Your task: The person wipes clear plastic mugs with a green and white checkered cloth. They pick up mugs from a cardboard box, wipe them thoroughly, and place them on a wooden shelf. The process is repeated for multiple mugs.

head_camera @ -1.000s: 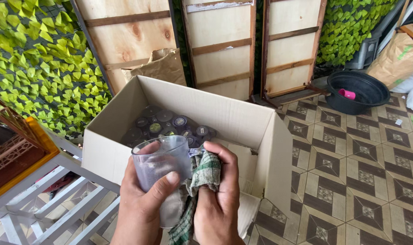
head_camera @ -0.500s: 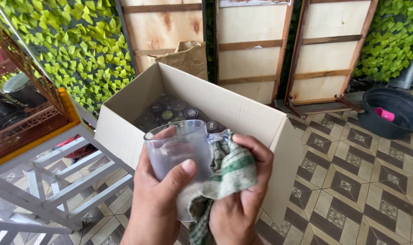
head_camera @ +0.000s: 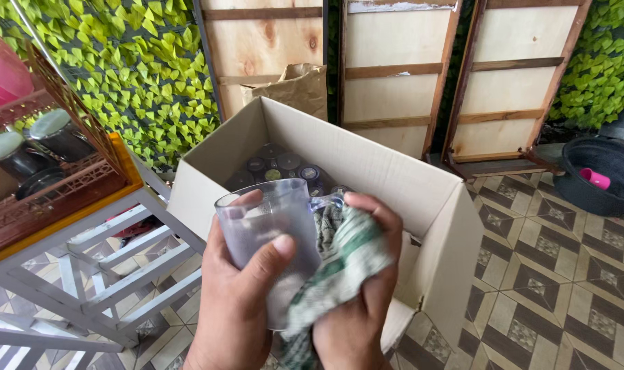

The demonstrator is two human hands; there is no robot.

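Note:
My left hand grips a clear plastic mug from the left, thumb across its front. The mug stands upright, its handle toward the right. My right hand presses a green-and-white checked cloth against the mug's right side. Both hands are held over the near edge of an open cardboard box, which has several dark round lids or jars lying on its bottom.
A grey metal rack stands at the left with an orange-brown plastic crate holding dark dishes. Wooden-framed panels and leafy green wall panels line the back. A black tub with a pink item sits on the patterned tile floor at right.
The view has shifted left and lower, so the crate and rack show more. The mug and cloth stay in my hands, with the cloth now bunched on the mug's right side.

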